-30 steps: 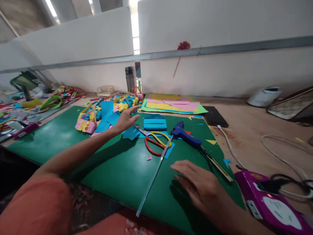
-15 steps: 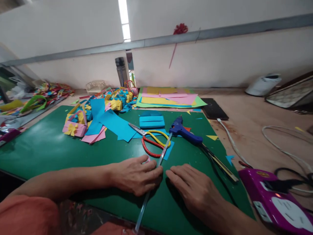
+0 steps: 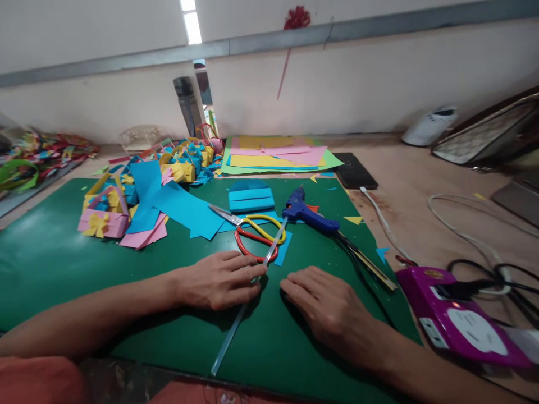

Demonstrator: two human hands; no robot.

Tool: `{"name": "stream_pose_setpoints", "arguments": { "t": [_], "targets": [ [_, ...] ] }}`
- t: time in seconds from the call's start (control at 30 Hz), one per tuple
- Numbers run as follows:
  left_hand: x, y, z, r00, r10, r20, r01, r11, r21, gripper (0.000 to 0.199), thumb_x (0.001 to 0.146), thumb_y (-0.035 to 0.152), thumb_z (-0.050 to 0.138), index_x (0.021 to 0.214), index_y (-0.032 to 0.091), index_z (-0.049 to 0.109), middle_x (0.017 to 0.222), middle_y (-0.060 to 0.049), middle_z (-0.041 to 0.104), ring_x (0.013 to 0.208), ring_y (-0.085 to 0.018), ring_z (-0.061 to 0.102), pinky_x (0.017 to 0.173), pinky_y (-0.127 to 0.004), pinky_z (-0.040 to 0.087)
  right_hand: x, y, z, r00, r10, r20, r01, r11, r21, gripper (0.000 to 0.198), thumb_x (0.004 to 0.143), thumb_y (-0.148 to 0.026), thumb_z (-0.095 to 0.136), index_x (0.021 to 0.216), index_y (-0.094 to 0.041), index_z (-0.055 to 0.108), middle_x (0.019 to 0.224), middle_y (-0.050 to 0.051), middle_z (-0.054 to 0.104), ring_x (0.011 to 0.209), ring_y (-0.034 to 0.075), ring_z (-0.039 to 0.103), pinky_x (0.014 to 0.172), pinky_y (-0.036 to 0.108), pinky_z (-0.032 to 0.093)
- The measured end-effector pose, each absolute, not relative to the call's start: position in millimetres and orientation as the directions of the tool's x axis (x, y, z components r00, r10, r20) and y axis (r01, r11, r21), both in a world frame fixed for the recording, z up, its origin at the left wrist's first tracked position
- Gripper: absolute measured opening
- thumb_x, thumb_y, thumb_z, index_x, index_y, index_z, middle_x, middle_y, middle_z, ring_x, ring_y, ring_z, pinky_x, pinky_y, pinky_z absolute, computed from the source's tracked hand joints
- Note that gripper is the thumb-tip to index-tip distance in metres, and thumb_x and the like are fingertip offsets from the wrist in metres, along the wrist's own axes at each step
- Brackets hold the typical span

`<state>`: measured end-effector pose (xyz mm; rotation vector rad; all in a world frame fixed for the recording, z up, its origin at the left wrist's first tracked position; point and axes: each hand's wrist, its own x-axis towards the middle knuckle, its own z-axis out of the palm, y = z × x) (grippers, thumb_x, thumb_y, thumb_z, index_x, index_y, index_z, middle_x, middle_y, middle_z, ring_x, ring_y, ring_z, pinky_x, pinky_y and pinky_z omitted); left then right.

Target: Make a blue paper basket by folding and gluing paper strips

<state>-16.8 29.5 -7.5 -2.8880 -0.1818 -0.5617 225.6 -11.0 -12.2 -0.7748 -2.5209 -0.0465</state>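
My left hand (image 3: 225, 280) lies palm down on the green mat, fingers stretched over a long translucent glue stick (image 3: 229, 342). The stick runs from the back of a blue glue gun (image 3: 310, 212), under my fingers, toward the mat's near edge. To the right, my right hand (image 3: 322, 300) rests on the mat with loosely bent fingers and no object visible in it; its palm is hidden. Beyond my left hand lie scissors (image 3: 256, 241) with one red and one yellow handle, the stick crossing over them. Behind them sits a folded blue paper piece (image 3: 251, 199).
Blue paper strips (image 3: 185, 210), a pink paper basket (image 3: 103, 221) and more small baskets stand left. Coloured sheets (image 3: 278, 157) lie behind, beside a black phone (image 3: 356, 171). A purple power strip (image 3: 458, 320) with cables sits right. A dark bottle (image 3: 188, 106) stands by the wall.
The view has shifted, so the table's things appear further left and slightly higher. My hands keep nearly the same places on the mat, the left still over the glue stick.
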Motion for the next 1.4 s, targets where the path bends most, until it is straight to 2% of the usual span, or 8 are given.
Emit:
{"name": "stream_pose_setpoints", "arguments": {
  "t": [0.13, 0.37, 0.53, 0.7, 0.93, 1.07, 1.2, 1.4],
  "targets": [
    [-18, 31, -11, 0.89, 0.135, 0.436, 0.217, -0.966, -0.143, 0.019, 0.089, 0.014, 0.04, 0.099, 0.012, 0.056, 0.107, -0.016, 0.064, 0.097, -0.021, 0.06, 0.081, -0.034, 0.05, 226, -9, -12, -0.717, 0.533, 0.449, 0.573, 0.817, -0.054, 0.022, 0.089, -0.011, 0.04, 0.09, -0.013, 0.062, 0.078, 0.007, 0.064, 0.071, 0.016, 0.054, 0.067, 0.029, 0.042],
    [-34, 45, -17, 0.836, 0.211, 0.506, 0.339, -0.924, -0.175, 0.017, 0.087, 0.015, 0.046, 0.101, 0.014, 0.056, 0.097, -0.012, 0.068, 0.085, -0.019, 0.061, 0.074, -0.031, 0.049, 241, 12, 10, -0.594, 0.672, 0.443, 0.803, 0.465, 0.371, 0.027, 0.088, -0.015, 0.041, 0.106, -0.008, 0.06, 0.094, 0.017, 0.065, 0.081, 0.027, 0.058, 0.07, 0.036, 0.039],
    [-59, 78, -21, 0.748, 0.436, 0.501, 0.549, -0.83, -0.098, 0.026, 0.088, 0.015, 0.041, 0.104, 0.016, 0.061, 0.106, -0.012, 0.066, 0.098, -0.02, 0.06, 0.083, -0.034, 0.048, 239, 35, 28, -0.356, 0.905, 0.234, 0.895, 0.258, 0.365, 0.033, 0.089, -0.018, 0.041, 0.118, -0.009, 0.054, 0.089, 0.017, 0.065, 0.083, 0.029, 0.06, 0.069, 0.036, 0.037],
    [-86, 114, -21, 0.537, 0.673, 0.509, 0.749, -0.657, 0.079, 0.032, 0.089, 0.023, 0.038, 0.106, 0.011, 0.062, 0.111, -0.015, 0.063, 0.102, -0.024, 0.059, 0.088, -0.039, 0.049, 228, 61, 25, -0.149, 0.989, 0.023, 0.934, 0.133, 0.333, 0.037, 0.088, -0.019, 0.04, 0.124, -0.011, 0.045, 0.09, 0.018, 0.066, 0.083, 0.029, 0.062, 0.062, 0.033, 0.037],
    [-93, 127, -22, 0.661, 0.694, 0.286, 0.691, -0.711, 0.128, 0.035, 0.088, 0.022, 0.039, 0.12, 0.013, 0.051, 0.123, -0.011, 0.057, 0.121, -0.022, 0.045, 0.102, -0.039, 0.039, 220, 70, 30, -0.112, 0.994, 0.018, 0.948, 0.101, 0.302, 0.046, 0.083, -0.013, 0.045, 0.128, -0.01, 0.038, 0.099, 0.019, 0.064, 0.087, 0.031, 0.063, 0.06, 0.032, 0.041],
    [-89, 121, -20, 0.709, 0.662, 0.242, 0.668, -0.741, 0.068, 0.037, 0.09, 0.03, 0.038, 0.12, 0.011, 0.05, 0.118, -0.013, 0.057, 0.111, -0.023, 0.049, 0.095, -0.037, 0.042, 227, 65, 44, -0.123, 0.968, 0.218, 0.983, 0.089, 0.159, 0.044, 0.084, -0.014, 0.042, 0.128, -0.007, 0.041, 0.102, 0.021, 0.063, 0.092, 0.032, 0.061, 0.069, 0.038, 0.044],
    [-91, 120, -19, 0.683, 0.687, 0.247, 0.703, -0.711, 0.031, 0.04, 0.089, 0.041, 0.04, 0.113, 0.011, 0.054, 0.101, -0.012, 0.058, 0.094, -0.023, 0.052, 0.08, -0.034, 0.046, 238, 60, 54, 0.01, 0.916, 0.4, 0.987, 0.056, -0.154, 0.043, 0.083, -0.021, 0.044, 0.125, -0.01, 0.046, 0.104, 0.019, 0.064, 0.092, 0.033, 0.061, 0.073, 0.042, 0.046],
    [-97, 123, -25, 0.66, 0.702, 0.267, 0.709, -0.7, 0.087, 0.035, 0.088, 0.045, 0.045, 0.088, 0.013, 0.059, 0.085, -0.008, 0.059, 0.08, -0.018, 0.053, 0.068, -0.028, 0.043, 245, 56, 45, 0.144, 0.931, 0.336, 0.712, 0.139, -0.688, 0.038, 0.077, -0.027, 0.051, 0.114, -0.017, 0.053, 0.079, 0.006, 0.061, 0.069, 0.02, 0.06, 0.059, 0.033, 0.05]
  ]
}}
